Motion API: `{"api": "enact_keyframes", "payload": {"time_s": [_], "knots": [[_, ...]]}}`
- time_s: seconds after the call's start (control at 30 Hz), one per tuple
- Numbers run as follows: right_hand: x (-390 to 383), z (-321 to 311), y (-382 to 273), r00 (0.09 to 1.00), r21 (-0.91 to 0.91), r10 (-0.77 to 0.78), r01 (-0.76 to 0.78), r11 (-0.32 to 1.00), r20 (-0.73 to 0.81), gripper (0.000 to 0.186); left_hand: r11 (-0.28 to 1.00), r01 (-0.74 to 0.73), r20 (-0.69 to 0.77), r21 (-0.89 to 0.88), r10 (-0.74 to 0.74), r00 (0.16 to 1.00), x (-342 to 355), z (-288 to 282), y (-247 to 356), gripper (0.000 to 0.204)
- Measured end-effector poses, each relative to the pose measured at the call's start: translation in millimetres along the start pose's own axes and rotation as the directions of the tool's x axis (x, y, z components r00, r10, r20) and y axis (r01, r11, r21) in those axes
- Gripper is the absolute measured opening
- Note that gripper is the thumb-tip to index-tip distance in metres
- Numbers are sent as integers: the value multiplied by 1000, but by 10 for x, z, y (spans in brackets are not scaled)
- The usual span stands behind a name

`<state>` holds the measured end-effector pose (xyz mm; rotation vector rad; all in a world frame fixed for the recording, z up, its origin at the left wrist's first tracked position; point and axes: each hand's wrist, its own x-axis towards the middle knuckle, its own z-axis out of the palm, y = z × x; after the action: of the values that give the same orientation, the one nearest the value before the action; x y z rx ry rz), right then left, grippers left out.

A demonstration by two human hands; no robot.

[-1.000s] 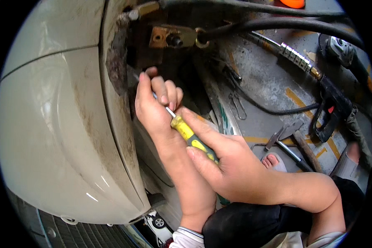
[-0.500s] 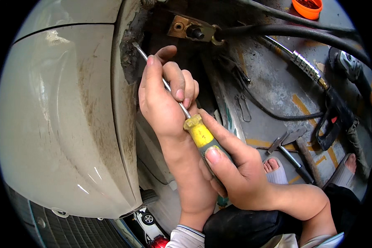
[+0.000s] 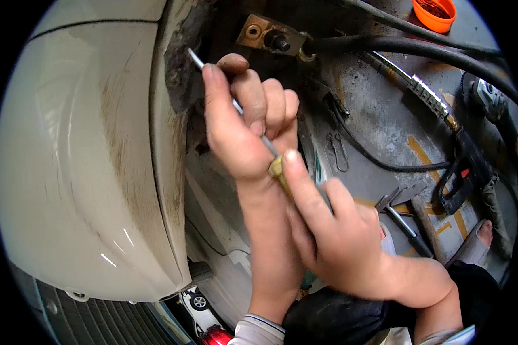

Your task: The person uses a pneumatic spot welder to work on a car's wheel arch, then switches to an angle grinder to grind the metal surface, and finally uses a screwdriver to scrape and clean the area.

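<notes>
A screwdriver with a thin metal shaft and a yellow-and-grey handle (image 3: pixel 277 167) slants up to the left. Its tip is at a dark, rough, corroded patch (image 3: pixel 181 77) along the edge of a dirty beige car body panel (image 3: pixel 86 155); whether it touches cannot be told. My left hand (image 3: pixel 242 118), palm up, is closed around the shaft, thumb along it close to the tip. Slightly blurred, my right hand (image 3: pixel 339 230) wraps the handle and covers most of it, its index finger lying near the collar.
A metal bracket (image 3: pixel 270 35) with a bolt and thick black cables (image 3: pixel 414 45) are beyond my hands. On the floor at right lie a spray gun (image 3: pixel 463 167), an angle grinder (image 3: pixel 489 98), a hammer (image 3: pixel 403 215) and an orange bowl (image 3: pixel 434 16).
My right hand has turned around the handle: its thumb no longer shows on top, and its index finger now reaches toward the collar. My left hand still grips the shaft, its fingers slightly raised.
</notes>
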<state>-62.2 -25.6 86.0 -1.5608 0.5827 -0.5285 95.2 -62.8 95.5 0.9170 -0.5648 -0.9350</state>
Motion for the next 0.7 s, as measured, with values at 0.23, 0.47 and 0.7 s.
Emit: {"api": "enact_keyframes", "payload": {"time_s": [0.23,0.47,0.7], "knots": [[148,-313,248,977,808,33,-194,557,212,54,840,0,-318,542,205,926,-94,252,12,38],[287,-622,304,918,-208,-386,362,909,-91,58,897,-19,-253,442,145,956,-17,290,-86,36],[559,-1432,201,783,-594,-525,606,529,333,61,970,-53,-142,237,89,986,54,350,-247,33]]}}
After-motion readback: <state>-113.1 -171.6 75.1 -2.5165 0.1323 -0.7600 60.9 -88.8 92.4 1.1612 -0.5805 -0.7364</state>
